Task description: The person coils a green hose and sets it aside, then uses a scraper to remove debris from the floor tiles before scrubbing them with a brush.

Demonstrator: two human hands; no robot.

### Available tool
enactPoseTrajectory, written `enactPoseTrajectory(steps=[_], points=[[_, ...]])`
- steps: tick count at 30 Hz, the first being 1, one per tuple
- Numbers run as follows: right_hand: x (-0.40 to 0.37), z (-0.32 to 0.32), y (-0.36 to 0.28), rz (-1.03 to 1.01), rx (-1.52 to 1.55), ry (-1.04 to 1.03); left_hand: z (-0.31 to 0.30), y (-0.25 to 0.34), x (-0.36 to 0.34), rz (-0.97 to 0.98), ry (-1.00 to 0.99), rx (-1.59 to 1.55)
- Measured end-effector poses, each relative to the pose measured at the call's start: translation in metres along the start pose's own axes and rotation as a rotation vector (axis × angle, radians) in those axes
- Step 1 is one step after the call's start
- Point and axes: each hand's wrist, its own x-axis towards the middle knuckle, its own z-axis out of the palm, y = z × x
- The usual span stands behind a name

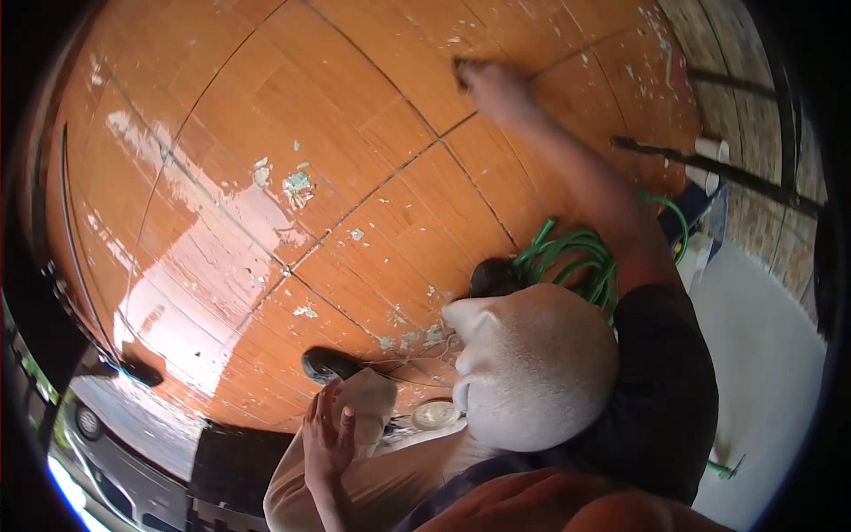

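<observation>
Orange, wood-patterned tile floor (355,106) carries scattered pale flakes (299,186). Near its far side, the person's right hand (496,91) has its grip wrapped around a small dark object (461,74), too blurred to identify or to show any lettering. The left hand (330,436), fingers extended, grips nothing visible beside a beige trouser leg. One coiled green hose (576,259) is partly hidden; a dark grey car (142,470) is cut off lower left.
</observation>
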Motion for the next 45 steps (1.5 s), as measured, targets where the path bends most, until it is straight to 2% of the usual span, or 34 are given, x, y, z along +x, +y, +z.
enactPoseTrajectory(steps=[1, 3, 4, 6, 7, 9, 10, 12, 13, 14, 15, 16, 18, 19, 21, 24, 25, 26, 27, 29, 31, 33, 34, 36, 39, 42, 43, 45], points=[[0.006, 0.002, -0.003, -0.026, -0.002, -0.004, 0.002, 0.000, -0.006, 0.002, 0.034, 0.029], [0.015, 0.004, -0.001, -0.170, -0.020, 0.211, 0.009, 0.003, -0.012, -0.009, 0.068, 0.047], [0.040, -0.006, 0.012, -0.014, 0.178, 0.098, 0.012, 0.007, -0.015, -0.017, 0.076, -0.014], [0.064, -0.021, 0.022, 0.170, 0.145, 0.108, 0.015, 0.006, -0.028, -0.042, 0.070, -0.075], [0.054, -0.015, 0.012, 0.166, 0.143, 0.109, 0.016, 0.001, -0.032, -0.064, 0.068, -0.100], [0.026, 0.006, -0.017, -0.057, -0.034, 0.052, 0.019, -0.006, -0.035, -0.081, 0.088, -0.150], [0.020, 0.015, -0.023, -0.077, -0.037, 0.062, 0.020, -0.011, -0.036, -0.083, 0.152, -0.109], [0.004, 0.031, -0.020, -0.434, 0.031, 0.347, 0.019, -0.015, -0.041, -0.099, 0.216, -0.061], [0.033, 0.026, -0.005, -0.513, 0.031, 0.385, 0.021, -0.015, -0.040, -0.120, 0.205, -0.050], [0.055, -0.012, -0.010, -0.229, 0.012, 0.113, 0.021, -0.015, -0.041, -0.142, 0.185, -0.036], [0.085, -0.020, -0.008, -0.231, 0.089, 0.295, 0.022, -0.013, -0.040, -0.151, 0.179, -0.033], [0.093, -0.022, -0.010, -0.235, 0.092, 0.288, 0.023, -0.009, -0.037, -0.149, 0.143, -0.068], [0.109, -0.082, -0.054, 0.046, 0.056, -0.252, 0.021, -0.007, -0.037, -0.137, 0.115, -0.100], [0.101, -0.043, -0.061, -0.039, -0.007, -0.215, 0.020, -0.008, -0.038, -0.126, 0.127, -0.057], [0.044, 0.003, -0.088, -0.421, -0.167, 0.212, 0.020, -0.008, -0.041, -0.131, 0.150, -0.023], [0.050, 0.016, -0.077, -0.559, -0.065, 0.346, 0.021, -0.007, -0.038, -0.106, 0.240, -0.092], [0.075, -0.008, -0.073, -0.464, -0.065, 0.234, 0.020, -0.003, -0.035, -0.110, 0.211, -0.105], [0.102, -0.031, -0.069, -0.235, 0.076, 0.045, 0.020, -0.001, -0.035, -0.109, 0.173, -0.115], [0.127, -0.038, -0.057, -0.151, 0.119, 0.074, 0.024, -0.004, -0.036, -0.111, 0.163, -0.115], [0.113, -0.047, -0.054, -0.109, 0.116, 0.005, 0.027, -0.016, -0.039, -0.126, 0.106, -0.015], [0.088, -0.056, -0.058, -0.027, 0.075, -0.112, 0.021, -0.013, -0.041, -0.123, 0.144, 0.025], [0.043, -0.030, -0.047, -0.090, 0.052, 0.117, 0.014, -0.009, -0.045, -0.143, 0.171, 0.055], [0.043, -0.038, -0.047, -0.109, 0.051, 0.123, 0.012, -0.007, -0.044, -0.122, 0.185, -0.020], [0.051, -0.049, -0.047, -0.021, -0.024, -0.035, 0.015, -0.008, -0.036, -0.114, 0.205, -0.105], [0.083, -0.055, -0.037, 0.009, -0.039, -0.151, 0.020, -0.010, -0.041, -0.154, 0.130, -0.190], [0.067, -0.065, -0.031, 0.016, -0.030, -0.179, 0.015, -0.010, -0.039, -0.169, 0.140, 0.131], [0.054, -0.057, -0.025, 0.010, -0.010, -0.147, 0.012, -0.007, -0.040, -0.164, 0.150, 0.128], [0.064, -0.056, -0.022, -0.004, 0.011, -0.102, 0.008, -0.001, -0.039, -0.140, 0.194, -0.079]])
